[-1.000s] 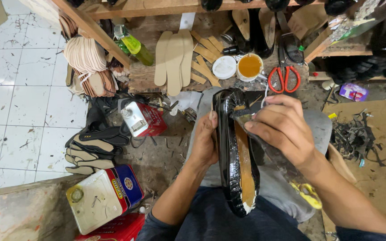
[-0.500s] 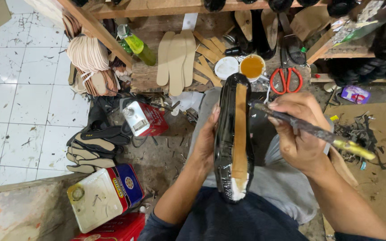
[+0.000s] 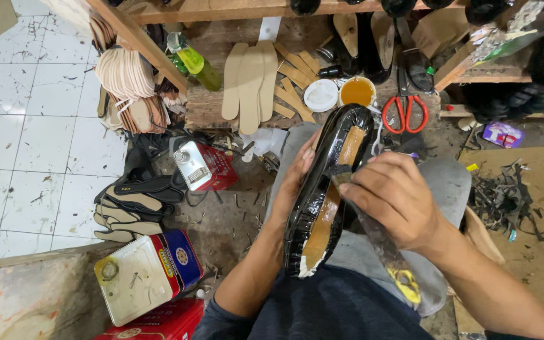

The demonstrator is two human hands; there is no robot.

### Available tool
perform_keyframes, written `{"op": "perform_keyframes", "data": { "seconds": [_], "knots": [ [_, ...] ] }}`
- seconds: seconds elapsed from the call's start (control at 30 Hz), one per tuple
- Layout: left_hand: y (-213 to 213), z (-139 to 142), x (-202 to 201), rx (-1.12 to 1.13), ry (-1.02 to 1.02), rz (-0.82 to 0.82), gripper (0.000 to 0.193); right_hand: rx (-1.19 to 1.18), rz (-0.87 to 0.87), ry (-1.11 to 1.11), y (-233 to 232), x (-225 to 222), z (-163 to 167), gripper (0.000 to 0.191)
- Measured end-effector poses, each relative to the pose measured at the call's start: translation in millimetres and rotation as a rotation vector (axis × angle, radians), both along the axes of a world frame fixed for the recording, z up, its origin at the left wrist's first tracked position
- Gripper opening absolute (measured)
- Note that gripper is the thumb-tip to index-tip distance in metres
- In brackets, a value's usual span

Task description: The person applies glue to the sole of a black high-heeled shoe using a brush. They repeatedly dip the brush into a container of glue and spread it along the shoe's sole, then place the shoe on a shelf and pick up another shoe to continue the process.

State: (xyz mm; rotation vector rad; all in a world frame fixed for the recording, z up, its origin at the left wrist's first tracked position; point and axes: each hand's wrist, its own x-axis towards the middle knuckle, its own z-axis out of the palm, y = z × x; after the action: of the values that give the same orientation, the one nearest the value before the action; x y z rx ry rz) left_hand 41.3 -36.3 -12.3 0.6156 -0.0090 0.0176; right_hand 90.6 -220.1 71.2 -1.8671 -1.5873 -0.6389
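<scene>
Black glossy shoe [image 3: 322, 189] lies sole-up across the person's lap, its tan insole bared.

Left hand [image 3: 294, 173] cups the shoe's left edge, its grip closed on the upper; right hand [image 3: 398, 198] has its grip wrapped around a glue-stained brush [image 3: 379, 239], bristles touching the insole. Beyond the shoe's toe sit a glue pot [image 3: 357, 91] and red-handled scissors [image 3: 404, 113]; a red tin can [image 3: 199, 165] stands well left of the shoe.

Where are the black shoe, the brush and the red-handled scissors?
black shoe [image 3: 313, 208]: head view, on its glossy black side.
brush [image 3: 382, 242]: head view, on the handle below the right hand.
red-handled scissors [image 3: 404, 113]: head view, between the two red loops.
</scene>
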Motion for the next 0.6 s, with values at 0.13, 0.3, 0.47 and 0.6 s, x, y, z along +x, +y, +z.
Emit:
{"op": "perform_keyframes", "data": {
  "seconds": [0.13,0.3,0.47,0.6],
  "knots": [
    [-0.2,5.1,-1.5,0.007,0.008,-0.028,0.074,0.002,-0.088,-0.022,0.2,0.4,-0.7,0.028],
    [-1.0,11.6,2.0,-0.014,0.068,-0.014,0.075,-0.007,0.004,-0.037,1.6,-5.6,-3.5,0.025],
    [-0.6,12.9,-0.8,-0.08,-0.056,-0.059,0.075,0.004,-0.043,-0.055,2.3,-8.6,-3.5,0.023],
    [1.2,13.0,6.7,0.03,0.118,-0.015,0.078,0.009,-0.013,-0.12,5.9,-10.2,-3.1,0.023]
  ]
}}
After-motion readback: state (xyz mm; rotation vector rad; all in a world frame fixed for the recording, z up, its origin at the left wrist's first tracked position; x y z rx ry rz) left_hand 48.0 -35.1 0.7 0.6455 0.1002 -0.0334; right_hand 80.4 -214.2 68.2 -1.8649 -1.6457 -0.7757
